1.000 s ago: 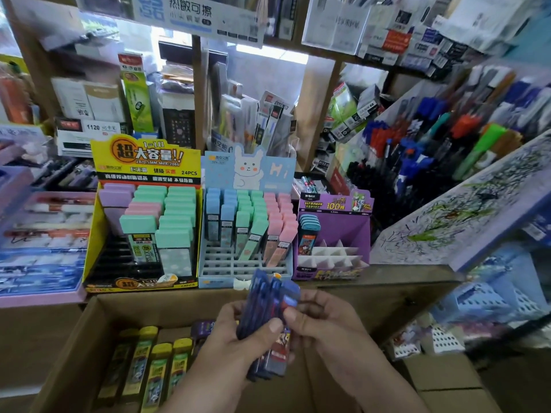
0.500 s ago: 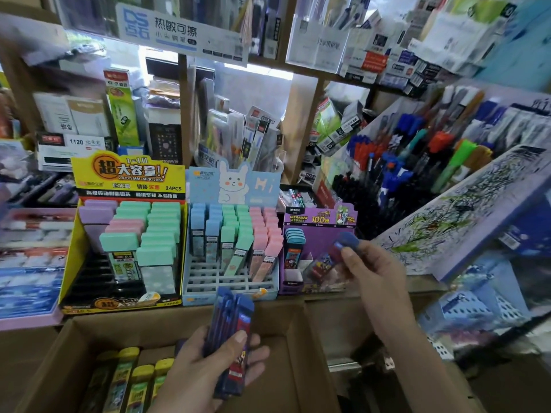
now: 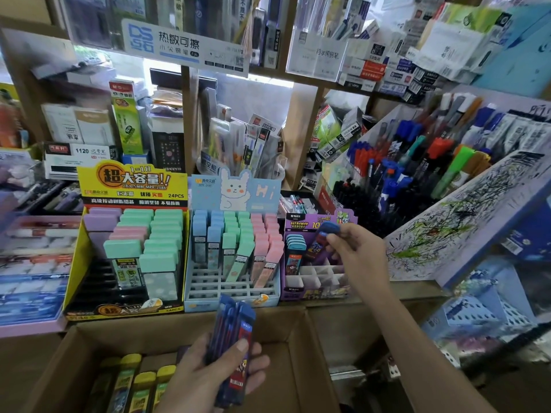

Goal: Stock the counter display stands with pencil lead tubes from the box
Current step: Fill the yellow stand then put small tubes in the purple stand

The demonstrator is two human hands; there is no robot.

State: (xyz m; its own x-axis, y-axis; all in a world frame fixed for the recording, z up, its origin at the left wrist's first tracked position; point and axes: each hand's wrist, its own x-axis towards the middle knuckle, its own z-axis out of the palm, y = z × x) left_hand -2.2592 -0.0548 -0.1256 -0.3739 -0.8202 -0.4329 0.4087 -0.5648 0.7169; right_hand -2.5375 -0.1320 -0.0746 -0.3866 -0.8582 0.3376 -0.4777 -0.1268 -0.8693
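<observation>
The right hand [image 3: 357, 251] pinches one blue-capped lead tube [image 3: 320, 242] between thumb and fingertips, close under its cap. It holds the tube tilted over the back of the purple stand [image 3: 301, 225]. That stand's header reads "M&G", "ULTRAMAN HEROES" and "HB". One column of blue-capped tubes [image 3: 295, 245] fills its left side. The white-divided cells to the right and along the front are open, so there is room beneath the held tube.

The left hand [image 3: 208, 377] curls round a bundle of dark blue tubes [image 3: 234, 332], thumb across the front. They stand upright above the cardboard box [image 3: 301, 362]; I cannot count them. Four yellow-capped tubes [image 3: 134, 380] lie side by side in the box's left half. The box's far edge sits just below the stands' front lips.

Left of the purple stand, touching it, is the pale blue stand [image 3: 232, 289] with a rabbit and "Hi". It holds two blue, two green and two pink columns, and its front grid rows are open. Next comes the yellow stand [image 3: 131, 183], printed "1=10", "超大容量!!", "2B/0.5MM MPR-2086" and "24PCS". It has three columns of purple, pink and green caps, with open black slots at the front left.

Behind it, a white carton [image 3: 80, 152] reads "1120", and an overhead sign [image 3: 179, 44] reads "DS 热敏可擦".
</observation>
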